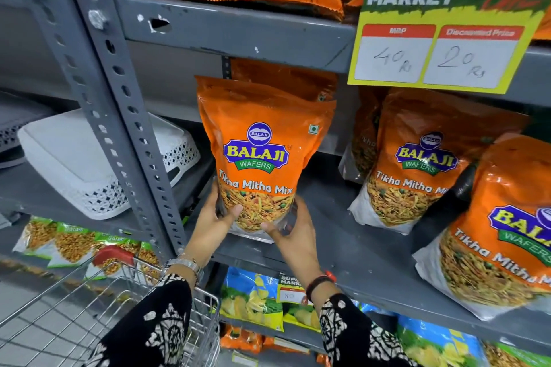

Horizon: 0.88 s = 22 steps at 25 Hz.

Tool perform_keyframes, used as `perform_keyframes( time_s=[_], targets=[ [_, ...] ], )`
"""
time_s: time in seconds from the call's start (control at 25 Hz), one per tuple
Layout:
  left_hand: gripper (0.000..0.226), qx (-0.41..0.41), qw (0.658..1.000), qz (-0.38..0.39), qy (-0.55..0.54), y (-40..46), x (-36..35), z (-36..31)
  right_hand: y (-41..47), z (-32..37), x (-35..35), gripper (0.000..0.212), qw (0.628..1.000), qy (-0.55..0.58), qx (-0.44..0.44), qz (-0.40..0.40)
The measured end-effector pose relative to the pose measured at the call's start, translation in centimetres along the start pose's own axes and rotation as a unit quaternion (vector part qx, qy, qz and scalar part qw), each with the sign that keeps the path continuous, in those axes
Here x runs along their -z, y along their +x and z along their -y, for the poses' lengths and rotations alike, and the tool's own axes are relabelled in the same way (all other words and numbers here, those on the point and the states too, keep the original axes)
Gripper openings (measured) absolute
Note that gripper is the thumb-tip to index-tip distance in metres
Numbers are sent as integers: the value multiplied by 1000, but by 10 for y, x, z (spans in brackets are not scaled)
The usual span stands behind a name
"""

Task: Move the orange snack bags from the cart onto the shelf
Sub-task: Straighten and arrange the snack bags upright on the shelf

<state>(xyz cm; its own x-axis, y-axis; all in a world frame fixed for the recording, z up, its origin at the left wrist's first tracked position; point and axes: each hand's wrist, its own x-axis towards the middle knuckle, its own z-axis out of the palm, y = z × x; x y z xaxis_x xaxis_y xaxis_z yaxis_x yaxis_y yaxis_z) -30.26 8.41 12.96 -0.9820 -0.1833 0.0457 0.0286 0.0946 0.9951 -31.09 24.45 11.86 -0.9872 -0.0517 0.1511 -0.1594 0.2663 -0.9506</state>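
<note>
An orange Balaji snack bag [262,155] stands upright at the left end of the grey shelf [351,250]. My left hand [216,222] grips its lower left corner and my right hand [293,229] grips its lower right corner. A second orange bag [286,77] stands right behind it. Two more of the same orange bags [417,164] [504,235] lean on the shelf to the right. The wire cart [98,307] is at the bottom left, and what I see of its basket holds no bags.
A grey perforated upright [119,116] stands just left of the held bag. A white plastic basket [89,164] lies on the neighbouring shelf. A yellow price sign [441,30] hangs from the shelf above. Green and blue snack bags [253,301] fill the lower shelves.
</note>
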Motion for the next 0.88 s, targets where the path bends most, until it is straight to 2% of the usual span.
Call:
perform_keyframes(
  time_s=[0.08, 0.16, 0.24, 0.32, 0.4, 0.48, 0.56, 0.6, 0.68, 0.76, 0.88],
  targets=[
    [83, -8, 997, -73, -3, -12, -11, 0, -6, -2, 19, 79, 1000, -5, -7, -15],
    [86, -35, 987, -158, 21, -29, -24, -1, -12, -5, 46, 70, 997, 5, -6, -78],
    [83, -117, 971, -199, 67, -49, -45, -5, -17, -8, 81, 58, 986, 18, 0, -163],
    [75, -216, 952, -185, 115, -65, -73, -15, -21, -12, 117, 50, 974, 35, -3, -224],
    [67, -255, 946, -134, 148, -68, -104, -28, -18, -15, 144, 49, 968, 26, 1, -251],
    [65, -239, 952, -70, 177, -55, -135, -35, -10, -16, 159, 53, 967, 8, 17, -254],
    [68, -175, 968, -11, 180, -36, -164, -38, 1, -20, 161, 60, 971, -14, 14, -237],
    [72, -125, 979, 17, 158, -25, -178, -39, 8, -22, 159, 68, 973, -29, -5, -230],
    [78, -37, 992, 60, 107, -4, -199, -38, 18, -26, 155, 97, 967, -31, -56, -246],
    [80, -7, 992, 93, 79, 14, -217, -36, 28, -30, 155, 115, 956, 25, -89, -278],
    [74, 12, 993, 106, 55, 33, -237, -35, 43, -40, 156, 118, 944, 93, -106, -297]
  ],
)
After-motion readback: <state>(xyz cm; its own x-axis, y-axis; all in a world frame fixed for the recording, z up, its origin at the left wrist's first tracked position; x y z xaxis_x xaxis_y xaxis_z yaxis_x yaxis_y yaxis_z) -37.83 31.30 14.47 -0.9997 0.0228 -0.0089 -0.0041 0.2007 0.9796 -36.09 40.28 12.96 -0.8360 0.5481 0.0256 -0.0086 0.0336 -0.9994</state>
